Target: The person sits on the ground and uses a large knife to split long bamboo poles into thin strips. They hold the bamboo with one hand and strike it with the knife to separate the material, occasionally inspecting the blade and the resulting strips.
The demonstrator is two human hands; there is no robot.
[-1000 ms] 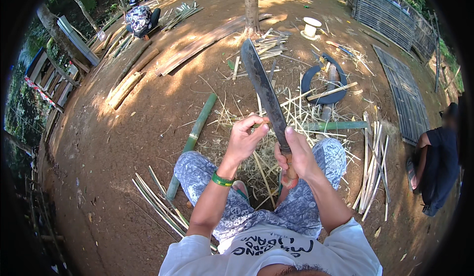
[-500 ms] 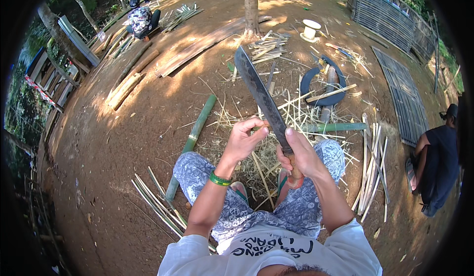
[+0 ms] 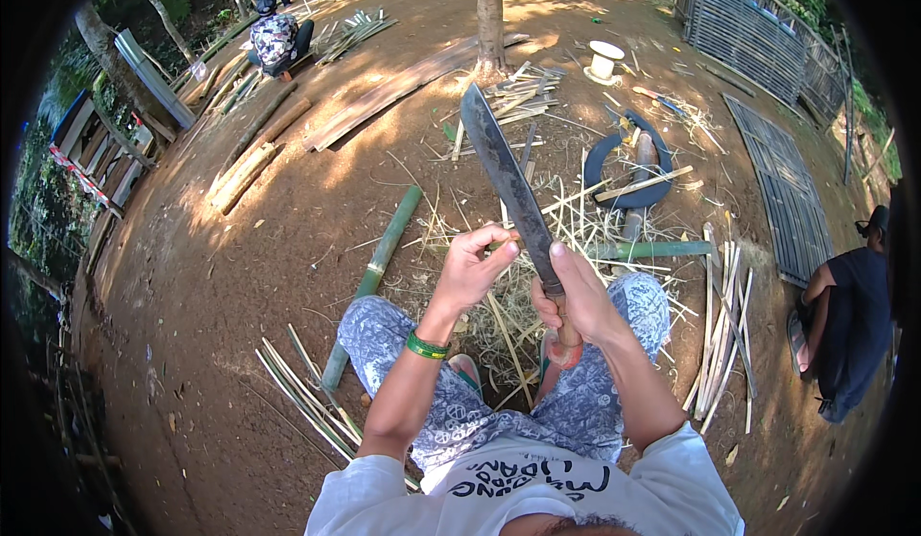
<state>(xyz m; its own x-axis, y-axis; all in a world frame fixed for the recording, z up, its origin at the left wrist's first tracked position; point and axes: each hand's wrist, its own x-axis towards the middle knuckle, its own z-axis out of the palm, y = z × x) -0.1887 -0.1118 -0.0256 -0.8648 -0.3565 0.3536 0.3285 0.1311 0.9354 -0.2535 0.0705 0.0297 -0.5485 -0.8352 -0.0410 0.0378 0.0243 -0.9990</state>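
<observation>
My right hand is wrapped round the wooden handle of a machete, thumb against the base of the dark blade. The blade points up and away, leaning to the left. Just left of the blade, my left hand is closed in a pinch; a small brownish end shows at the fingertips, too little to name. Both hands are above my knees. Under them, pale shavings and thin bamboo strips lie between my sandalled feet.
Green bamboo poles lie ahead of my left knee and beyond my right. Split strips lie at left and right. A black tyre-like ring lies ahead. One person crouches at right, another far left.
The machete has shifted slightly, its handle moving a little left and up. My left hand stays in its pinch beside the blade, with a small change at the fingertips.
</observation>
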